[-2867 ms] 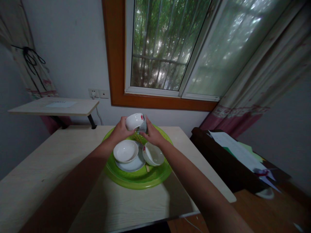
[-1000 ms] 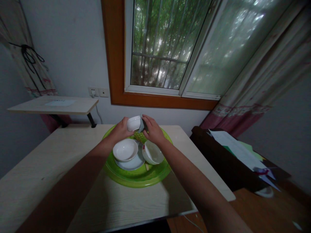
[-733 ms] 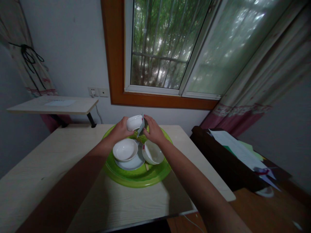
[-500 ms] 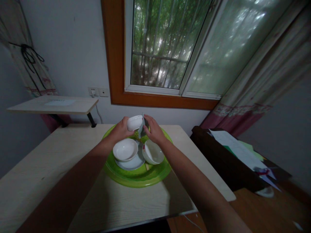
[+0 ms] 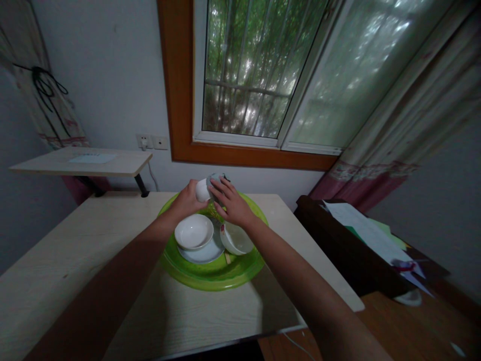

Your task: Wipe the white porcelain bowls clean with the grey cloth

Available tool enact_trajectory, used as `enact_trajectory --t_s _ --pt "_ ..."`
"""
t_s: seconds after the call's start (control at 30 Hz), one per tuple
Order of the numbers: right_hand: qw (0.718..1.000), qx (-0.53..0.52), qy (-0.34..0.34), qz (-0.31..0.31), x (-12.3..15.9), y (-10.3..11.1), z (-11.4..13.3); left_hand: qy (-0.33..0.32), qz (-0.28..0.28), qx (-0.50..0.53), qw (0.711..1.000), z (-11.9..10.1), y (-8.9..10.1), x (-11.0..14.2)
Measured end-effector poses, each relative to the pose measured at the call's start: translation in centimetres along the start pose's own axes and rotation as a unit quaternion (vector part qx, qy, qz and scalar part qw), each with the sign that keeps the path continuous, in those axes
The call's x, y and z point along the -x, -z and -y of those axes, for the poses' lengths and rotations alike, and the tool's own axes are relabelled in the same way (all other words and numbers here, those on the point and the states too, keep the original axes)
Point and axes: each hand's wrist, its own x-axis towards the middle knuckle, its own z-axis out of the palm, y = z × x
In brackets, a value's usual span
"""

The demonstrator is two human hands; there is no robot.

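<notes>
My left hand (image 5: 187,199) grips a small white bowl (image 5: 202,191) by its left side, tilted above the back of a green basin (image 5: 214,283). Over the bowl's right side lies a grey-blue cloth (image 5: 216,177), pressed there by my right hand (image 5: 233,204), whose fingers are spread across it. Below, a second white bowl (image 5: 193,231) rests on a white plate (image 5: 205,254) in the basin. Beside it leans a white bowl with a red pattern (image 5: 236,240), partly under my right wrist. The held bowl's far side is hidden by cloth and fingers.
The basin stands on a pale wooden table (image 5: 86,240). A raised shelf (image 5: 82,163) with a paper sheet is at the left back. A wall with a window (image 5: 244,90) rises behind. To the right, a dark cabinet (image 5: 338,245) carries papers.
My right hand has moved left with the cloth, from the bowl's rim to over its right side. The left hand keeps its hold, and the bowl has turned a little.
</notes>
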Motion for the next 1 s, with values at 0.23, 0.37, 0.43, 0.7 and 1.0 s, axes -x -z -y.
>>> enact_trajectory --t_s 0.23,0.37,0.43,0.7,1.0 --pt "0.996 -0.045 -0.070 -0.032 0.1 -0.4 -0.8 0.044 -0.060 0.037 0.997 0.0 0.1 -0.2" --pt "0.985 -0.109 -0.129 -0.033 0.4 -1.2 -1.5 0.059 -0.079 0.059 0.993 0.4 0.3 -0.2" --pt "0.976 -0.142 -0.163 -0.034 0.6 -1.6 -1.8 0.063 -0.074 0.073 0.993 0.5 0.4 -0.2" --pt "0.942 -0.231 -0.231 -0.072 1.1 -2.4 -2.6 0.062 -0.018 0.167 0.984 0.4 0.4 -0.1" --pt "0.951 -0.202 -0.207 -0.114 1.0 -1.9 -2.7 0.028 0.005 0.181 0.983 0.3 -0.2 0.0"
